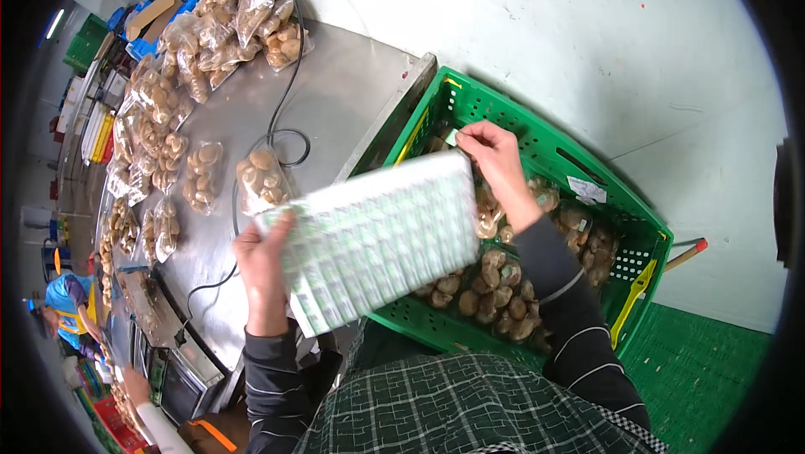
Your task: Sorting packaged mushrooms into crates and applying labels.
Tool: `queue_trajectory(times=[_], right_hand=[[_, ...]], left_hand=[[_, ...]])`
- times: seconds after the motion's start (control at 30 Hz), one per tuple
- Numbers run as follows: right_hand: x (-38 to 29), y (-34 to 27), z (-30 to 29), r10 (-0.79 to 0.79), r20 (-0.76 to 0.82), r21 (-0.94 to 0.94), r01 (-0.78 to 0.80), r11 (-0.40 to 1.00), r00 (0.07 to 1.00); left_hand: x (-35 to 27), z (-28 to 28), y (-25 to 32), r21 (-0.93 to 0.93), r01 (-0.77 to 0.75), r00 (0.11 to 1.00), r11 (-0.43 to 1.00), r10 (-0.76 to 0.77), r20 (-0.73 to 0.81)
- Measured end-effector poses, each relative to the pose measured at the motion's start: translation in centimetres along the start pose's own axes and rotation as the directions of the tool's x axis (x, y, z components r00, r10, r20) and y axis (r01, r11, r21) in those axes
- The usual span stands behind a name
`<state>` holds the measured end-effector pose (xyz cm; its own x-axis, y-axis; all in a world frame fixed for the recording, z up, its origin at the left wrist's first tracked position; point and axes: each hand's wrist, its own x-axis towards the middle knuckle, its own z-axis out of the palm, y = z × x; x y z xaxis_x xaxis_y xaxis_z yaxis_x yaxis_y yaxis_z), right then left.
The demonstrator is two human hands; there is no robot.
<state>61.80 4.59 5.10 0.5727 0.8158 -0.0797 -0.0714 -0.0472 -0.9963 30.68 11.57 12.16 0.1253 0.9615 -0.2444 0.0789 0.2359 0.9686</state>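
Note:
My left hand (264, 259) grips the left edge of a sheet of small green and white printed labels (383, 234), thumb on top; the sheet is blurred. Over the far part of a green plastic crate (534, 117), my right hand (494, 152) pinches a small pale label (451, 138) between thumb and fingertips. Clear bags of brown mushrooms (497, 290) lie inside the crate, partly hidden under the sheet and my right arm. Some of those bags bear small labels. On the steel table, a single bag of mushrooms (261, 180) lies just beyond my left hand.
Many bagged mushrooms (157, 102) are heaped along the steel table (343, 70). A black cable (292, 77) loops across it. A sealing machine (182, 385) stands at lower left, near another person's hand (135, 385). A co-worker (69, 309) bends farther off. A white wall (629, 33) borders the crate.

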Motion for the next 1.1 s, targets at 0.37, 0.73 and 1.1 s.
queue_trajectory(times=[0.37, 0.73, 1.1], right_hand=[[5.4, 14.7, -5.2, -0.337, -0.135, -0.781, 0.110, 0.615, 0.932], [5.6, 1.7, 25.2, 0.091, 0.606, -0.678, 0.454, 0.578, 0.790], [3.9, 4.8, 32.3, 0.211, 0.388, -0.723, 0.155, 0.673, 0.897]], left_hand=[[15.8, 4.8, -7.2, 0.061, 0.010, 0.977, 0.998, 0.004, -0.215], [20.1, -12.5, -5.2, 0.675, -0.156, 0.819, 0.721, 0.477, -0.319], [22.9, -31.9, -5.9, 0.977, 0.211, 0.626, -0.034, 0.773, -0.108]])
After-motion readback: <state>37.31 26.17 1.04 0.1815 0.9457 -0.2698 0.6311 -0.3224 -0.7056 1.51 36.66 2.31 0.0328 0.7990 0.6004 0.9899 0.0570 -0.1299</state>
